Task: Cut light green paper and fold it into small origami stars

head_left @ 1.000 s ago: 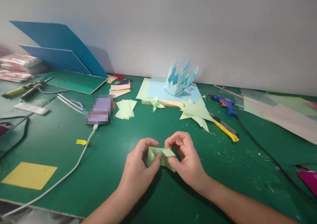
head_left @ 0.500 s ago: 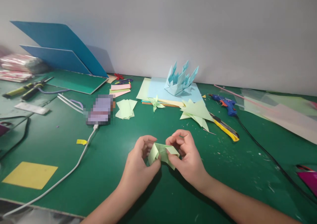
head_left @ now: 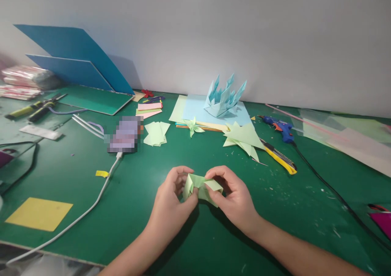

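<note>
Both my hands hold a small folded piece of light green paper (head_left: 200, 186) just above the green mat (head_left: 137, 194). My left hand (head_left: 171, 200) pinches its left side with thumb and fingers curled. My right hand (head_left: 233, 196) grips the right side, fingers bent over the top fold. Behind them lie a pointed green paper shape (head_left: 242, 139) and a stack of green folded pieces (head_left: 155, 133).
A light blue origami crown (head_left: 224, 97) stands on coloured sheets at the back. A yellow utility knife (head_left: 279, 158), a blue glue gun (head_left: 279, 127) with black cord, a phone (head_left: 124, 135) on a white cable, and a yellow square (head_left: 39, 209) lie around.
My fingers have shifted on the green paper, and the right hand's fingers have closed lower over its top fold. The view has moved slightly.
</note>
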A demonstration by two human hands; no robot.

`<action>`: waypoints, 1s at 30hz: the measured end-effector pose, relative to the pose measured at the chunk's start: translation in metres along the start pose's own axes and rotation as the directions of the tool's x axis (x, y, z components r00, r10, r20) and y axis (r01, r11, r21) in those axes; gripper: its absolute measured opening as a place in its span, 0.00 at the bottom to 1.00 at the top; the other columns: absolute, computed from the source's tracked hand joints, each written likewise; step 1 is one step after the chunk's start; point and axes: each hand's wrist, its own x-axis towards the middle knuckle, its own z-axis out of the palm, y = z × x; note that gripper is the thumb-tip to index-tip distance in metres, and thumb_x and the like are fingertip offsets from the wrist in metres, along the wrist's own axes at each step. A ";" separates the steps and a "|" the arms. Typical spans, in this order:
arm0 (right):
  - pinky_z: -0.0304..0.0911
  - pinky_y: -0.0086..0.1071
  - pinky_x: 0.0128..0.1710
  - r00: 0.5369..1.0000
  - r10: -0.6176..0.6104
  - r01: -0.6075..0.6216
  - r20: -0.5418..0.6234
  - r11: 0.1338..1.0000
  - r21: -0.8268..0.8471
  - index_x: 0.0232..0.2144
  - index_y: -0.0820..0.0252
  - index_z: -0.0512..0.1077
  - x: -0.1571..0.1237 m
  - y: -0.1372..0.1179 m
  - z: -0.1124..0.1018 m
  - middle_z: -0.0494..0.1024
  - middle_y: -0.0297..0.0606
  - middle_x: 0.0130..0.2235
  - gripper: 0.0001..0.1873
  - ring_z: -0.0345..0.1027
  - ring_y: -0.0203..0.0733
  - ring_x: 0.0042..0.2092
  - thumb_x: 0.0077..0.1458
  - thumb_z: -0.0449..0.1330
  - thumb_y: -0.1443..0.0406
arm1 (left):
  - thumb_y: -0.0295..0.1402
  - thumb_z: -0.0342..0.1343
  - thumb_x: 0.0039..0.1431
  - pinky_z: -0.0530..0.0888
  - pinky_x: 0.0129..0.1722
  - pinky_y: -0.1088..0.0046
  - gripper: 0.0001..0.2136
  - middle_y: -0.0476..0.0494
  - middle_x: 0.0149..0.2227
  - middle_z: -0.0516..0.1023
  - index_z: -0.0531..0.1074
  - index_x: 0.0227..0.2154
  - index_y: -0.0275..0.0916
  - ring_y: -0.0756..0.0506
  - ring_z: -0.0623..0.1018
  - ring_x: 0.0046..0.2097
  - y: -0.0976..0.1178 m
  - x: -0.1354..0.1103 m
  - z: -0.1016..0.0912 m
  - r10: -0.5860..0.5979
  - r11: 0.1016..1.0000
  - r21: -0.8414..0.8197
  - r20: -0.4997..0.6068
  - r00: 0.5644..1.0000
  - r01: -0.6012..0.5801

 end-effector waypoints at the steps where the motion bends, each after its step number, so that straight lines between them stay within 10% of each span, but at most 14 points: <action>1: 0.65 0.29 0.32 1.000 -0.001 0.001 -0.001 1.000 -0.001 0.32 0.56 0.67 0.000 0.000 0.000 0.73 0.33 0.31 0.06 0.68 0.37 0.32 0.49 0.56 0.71 | 0.27 0.54 0.46 0.69 0.27 0.77 0.13 0.53 0.26 0.72 0.66 0.37 0.41 0.51 0.73 0.28 0.000 0.000 0.000 0.002 1.000 -0.002 0.001 1.000 -0.002; 30: 0.65 0.29 0.32 1.000 0.020 -0.020 -0.013 1.000 0.009 0.26 0.57 0.67 -0.001 0.000 -0.001 0.74 0.33 0.29 0.05 0.68 0.36 0.31 0.48 0.56 0.71 | 0.29 0.54 0.51 0.72 0.28 0.75 0.04 0.49 0.27 0.77 0.73 0.31 0.40 0.49 0.75 0.29 -0.002 -0.001 -0.001 0.122 0.981 0.153 -0.002 0.992 -0.121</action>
